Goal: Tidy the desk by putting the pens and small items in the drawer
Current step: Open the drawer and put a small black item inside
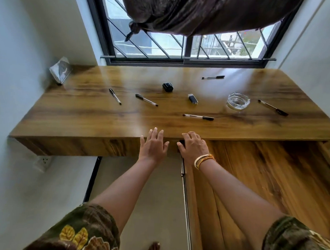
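Presently empty: left hand [153, 146] fingers [155, 133] spread on desk [84, 118] edge; right hand [193, 145] curled at open drawer [263, 168] corner. Unstowed: five pens, nearest [198, 117]; black case [167, 87]; lighter [192, 98]; glass ashtray [238, 101]. Task barely begun.

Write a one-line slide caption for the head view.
Both hands, left hand and right hand, reach the desk edge above the open drawer; five pens lie scattered.

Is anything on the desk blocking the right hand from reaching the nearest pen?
Nothing visible does. The right hand sits at the desk's front edge, and bare wood lies between it and the nearest pen.
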Demonstrator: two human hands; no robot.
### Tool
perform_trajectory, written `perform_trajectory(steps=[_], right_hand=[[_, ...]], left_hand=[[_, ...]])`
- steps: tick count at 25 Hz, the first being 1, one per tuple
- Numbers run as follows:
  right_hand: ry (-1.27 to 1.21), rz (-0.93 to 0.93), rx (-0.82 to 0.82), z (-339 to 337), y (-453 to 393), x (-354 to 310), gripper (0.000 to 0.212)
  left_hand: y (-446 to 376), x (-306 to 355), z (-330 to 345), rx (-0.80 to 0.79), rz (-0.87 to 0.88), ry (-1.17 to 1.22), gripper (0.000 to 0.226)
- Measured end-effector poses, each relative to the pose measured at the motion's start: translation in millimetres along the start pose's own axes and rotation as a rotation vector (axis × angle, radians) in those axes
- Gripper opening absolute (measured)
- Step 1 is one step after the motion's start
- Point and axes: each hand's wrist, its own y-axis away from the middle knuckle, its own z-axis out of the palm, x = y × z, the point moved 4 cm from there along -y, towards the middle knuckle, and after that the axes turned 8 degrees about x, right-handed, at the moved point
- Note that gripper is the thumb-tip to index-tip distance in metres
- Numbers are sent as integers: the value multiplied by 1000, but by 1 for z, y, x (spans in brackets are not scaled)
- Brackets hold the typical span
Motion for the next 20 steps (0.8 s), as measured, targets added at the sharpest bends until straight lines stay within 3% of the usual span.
perform_trajectory(steps=[12,20], right_hand=[[60,-28,166,20,-137,-1,37],[87,362,99,33,-233,35,52]], left_hand=[[-135,-16,47,-155,89,1,68],[-147,-21,60,-29,151,-19,67]])
